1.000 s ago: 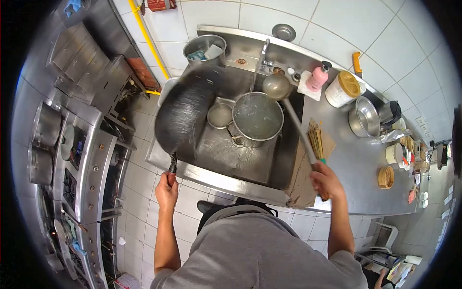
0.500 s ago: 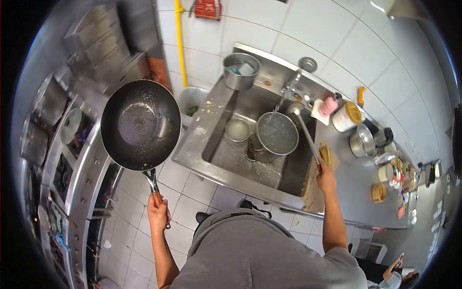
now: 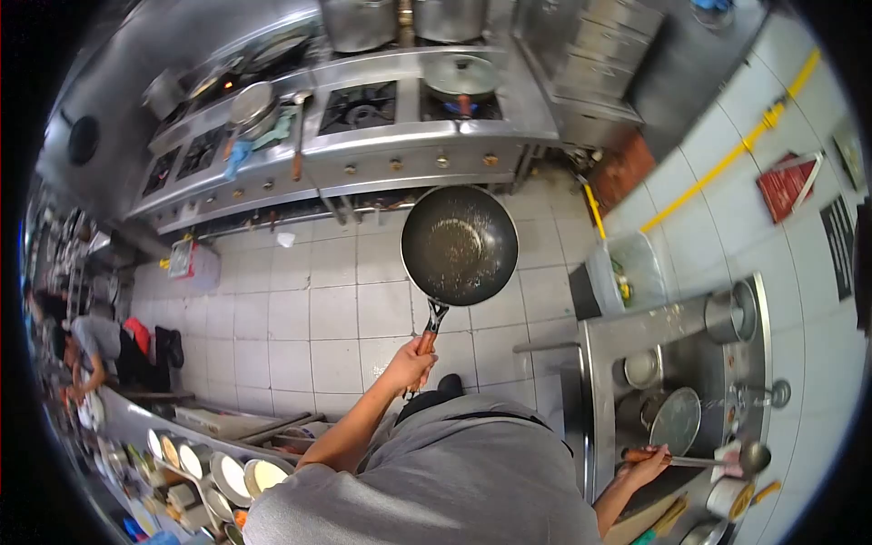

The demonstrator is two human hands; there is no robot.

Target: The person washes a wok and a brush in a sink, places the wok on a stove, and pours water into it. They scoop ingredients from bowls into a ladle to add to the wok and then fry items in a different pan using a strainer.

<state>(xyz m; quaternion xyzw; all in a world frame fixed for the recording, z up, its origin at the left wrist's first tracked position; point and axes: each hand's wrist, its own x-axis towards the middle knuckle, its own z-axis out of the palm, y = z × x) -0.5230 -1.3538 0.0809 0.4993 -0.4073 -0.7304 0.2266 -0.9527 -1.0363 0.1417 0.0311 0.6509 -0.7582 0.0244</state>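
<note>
My left hand (image 3: pixel 409 366) is closed around the wooden grip of a black frying pan (image 3: pixel 459 245). The pan hangs over the tiled floor, its inside facing up and marked with pale wet residue. Off to the right, my right hand (image 3: pixel 647 465) grips a long ladle (image 3: pixel 754 457) near its wooden handle end. The ladle's metal bowl points away from me, past the sink (image 3: pixel 589 391). Inside the sink, near that hand, are a round pot (image 3: pixel 677 422) and a small bowl (image 3: pixel 642 368).
A long stove (image 3: pixel 363 145) runs across the far side, with a lidded pan (image 3: pixel 460 77) above a blue flame. A bin (image 3: pixel 627 272) stands beside the sink. Food containers (image 3: pixel 232 477) line the counter at lower left, where another person (image 3: pixel 100 345) works.
I have turned left from the sink toward the stove, so the sink now lies at my right. The pan and ladle have swung round with me, each still in the same hand.
</note>
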